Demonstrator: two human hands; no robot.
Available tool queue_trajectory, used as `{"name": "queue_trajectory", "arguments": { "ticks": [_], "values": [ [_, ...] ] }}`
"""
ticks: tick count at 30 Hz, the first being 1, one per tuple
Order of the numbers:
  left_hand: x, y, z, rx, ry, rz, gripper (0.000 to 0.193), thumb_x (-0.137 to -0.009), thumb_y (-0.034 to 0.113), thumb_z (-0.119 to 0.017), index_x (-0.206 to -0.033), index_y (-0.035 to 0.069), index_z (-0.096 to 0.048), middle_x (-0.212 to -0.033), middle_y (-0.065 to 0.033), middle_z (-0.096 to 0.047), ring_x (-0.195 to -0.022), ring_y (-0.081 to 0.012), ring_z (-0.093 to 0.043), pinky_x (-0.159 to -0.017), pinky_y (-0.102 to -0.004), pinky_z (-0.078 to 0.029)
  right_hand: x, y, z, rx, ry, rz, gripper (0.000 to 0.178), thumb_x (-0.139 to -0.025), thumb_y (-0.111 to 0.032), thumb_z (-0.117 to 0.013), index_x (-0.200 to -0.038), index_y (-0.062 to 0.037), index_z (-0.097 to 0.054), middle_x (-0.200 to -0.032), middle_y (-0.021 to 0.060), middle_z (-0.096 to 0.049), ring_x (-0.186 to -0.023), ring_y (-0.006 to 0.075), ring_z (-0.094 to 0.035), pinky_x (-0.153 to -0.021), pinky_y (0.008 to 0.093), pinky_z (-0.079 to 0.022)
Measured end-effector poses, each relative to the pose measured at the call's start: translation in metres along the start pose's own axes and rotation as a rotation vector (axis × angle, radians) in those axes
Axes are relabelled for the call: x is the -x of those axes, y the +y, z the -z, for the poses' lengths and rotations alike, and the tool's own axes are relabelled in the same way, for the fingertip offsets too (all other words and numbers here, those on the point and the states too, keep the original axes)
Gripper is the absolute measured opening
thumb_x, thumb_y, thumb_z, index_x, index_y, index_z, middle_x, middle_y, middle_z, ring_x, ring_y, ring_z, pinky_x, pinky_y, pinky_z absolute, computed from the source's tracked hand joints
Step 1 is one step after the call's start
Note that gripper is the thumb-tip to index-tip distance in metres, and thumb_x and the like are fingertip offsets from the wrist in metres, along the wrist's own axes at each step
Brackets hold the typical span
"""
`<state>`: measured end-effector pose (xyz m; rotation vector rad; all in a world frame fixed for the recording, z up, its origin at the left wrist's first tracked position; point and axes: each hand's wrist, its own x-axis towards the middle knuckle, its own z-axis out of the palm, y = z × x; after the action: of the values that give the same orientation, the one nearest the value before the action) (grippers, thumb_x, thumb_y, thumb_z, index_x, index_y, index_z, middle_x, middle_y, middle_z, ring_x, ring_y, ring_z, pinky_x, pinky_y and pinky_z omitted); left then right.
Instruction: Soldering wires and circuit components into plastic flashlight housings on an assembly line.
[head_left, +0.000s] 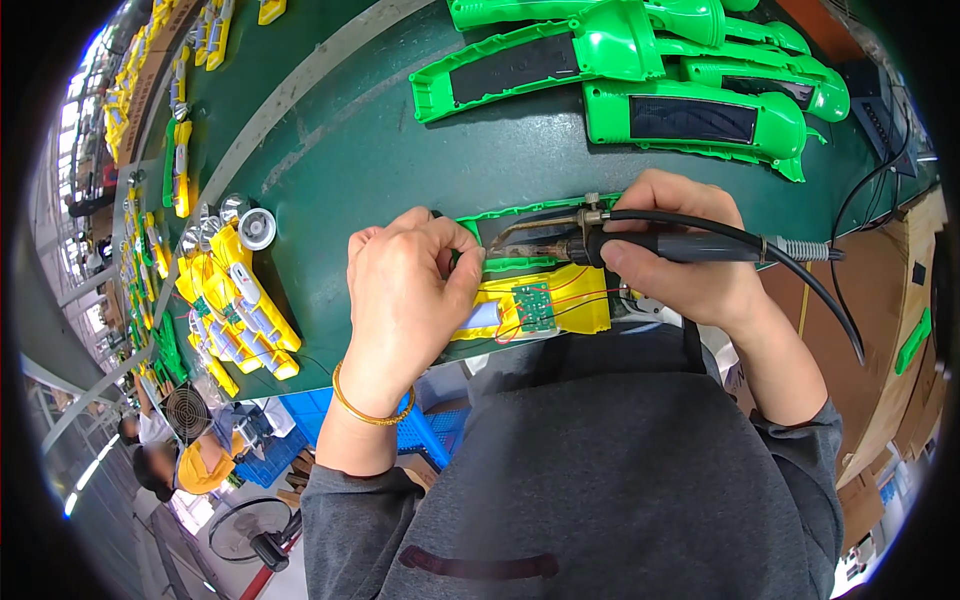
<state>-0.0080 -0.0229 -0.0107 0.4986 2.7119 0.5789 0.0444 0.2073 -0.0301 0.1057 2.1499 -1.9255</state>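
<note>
My right hand [690,245] is wrapped round a soldering iron [660,246] with a solder-feed tube on top. The iron's tip points left, over a green plastic casing half [520,208] lying at the middle of the bench. At the casing's left end my left hand [405,280] is closed in a pinch; what its fingers hold is hidden. Just in front lies a yellow casing half [585,308], close to the bench edge. It carries a green circuit board [533,305], a pale cylindrical battery [478,317], and red and black wires.
Green casing halves with dark panels [690,118] are piled at the back right. Several yellow assemblies with batteries [245,310] sit at the left. A black cable [845,220] loops at the right beside a cardboard box [850,330]. Another person [175,465] is at the lower left.
</note>
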Motion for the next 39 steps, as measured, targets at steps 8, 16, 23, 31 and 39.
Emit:
{"name": "queue_trajectory", "arguments": {
  "ticks": [8, 16, 23, 31, 39],
  "values": [
    [-0.002, -0.003, 0.0, -0.021, 0.005, -0.016, 0.008, -0.072, 0.012, -0.065, -0.066, 0.008, -0.063, -0.06, -0.0052, -0.052, -0.056, -0.0237, -0.05, -0.068, -0.0356, -0.034, 0.02, 0.009, 0.01, -0.274, 0.151, 0.038, 0.013, -0.078, -0.003, -0.067, -0.085, -0.0014, -0.056, -0.073, 0.0013, -0.06, -0.065, 0.006, -0.055, -0.058, 0.0209, -0.044],
    [-0.005, 0.003, 0.004, -0.03, -0.031, 0.0, 0.007, -0.071, 0.012, -0.065, -0.066, 0.008, -0.063, -0.062, -0.0054, -0.057, -0.058, -0.0235, -0.054, -0.069, -0.0361, -0.036, 0.03, 0.02, 0.012, -0.488, 0.253, 0.128, 0.016, -0.08, -0.005, -0.065, -0.091, 0.0012, -0.054, -0.082, 0.0076, -0.061, -0.069, 0.011, -0.06, -0.065, 0.0238, -0.051],
    [-0.005, 0.013, 0.007, -0.3, 0.057, -0.204, 0.01, -0.067, 0.008, -0.07, -0.075, 0.004, -0.065, -0.059, -0.0077, -0.052, -0.057, -0.0193, -0.053, -0.054, -0.0301, -0.041, 0.035, 0.023, 0.017, -0.583, 0.298, 0.156, 0.016, -0.085, -0.013, -0.06, -0.093, 0.0006, -0.054, -0.083, 0.009, -0.063, -0.071, 0.0129, -0.063, -0.066, 0.0231, -0.05],
    [0.014, -0.008, 0.053, 0.338, 0.368, 0.092, 0.02, -0.071, 0.005, -0.069, -0.09, 0.008, -0.066, -0.074, -0.0058, -0.059, -0.068, -0.0176, -0.054, -0.066, -0.029, -0.046, 0.039, 0.023, 0.02, -0.566, 0.315, 0.116, 0.027, -0.085, -0.026, -0.061, -0.094, -0.0021, -0.052, -0.078, 0.0092, -0.059, -0.071, 0.0145, -0.056, -0.068, 0.0257, -0.044],
    [0.02, 0.052, -0.016, -0.094, 0.132, -0.313, 0.016, -0.069, 0.01, -0.072, -0.083, 0.009, -0.066, -0.086, -0.0038, -0.059, -0.086, -0.0226, -0.055, -0.081, -0.0374, -0.037, 0.028, 0.027, 0.015, -0.646, 0.287, 0.065, 0.024, -0.085, -0.022, -0.059, -0.095, -0.0011, -0.052, -0.079, 0.0094, -0.06, -0.072, 0.0159, -0.059, -0.068, 0.0267, -0.046]
  ]
}}
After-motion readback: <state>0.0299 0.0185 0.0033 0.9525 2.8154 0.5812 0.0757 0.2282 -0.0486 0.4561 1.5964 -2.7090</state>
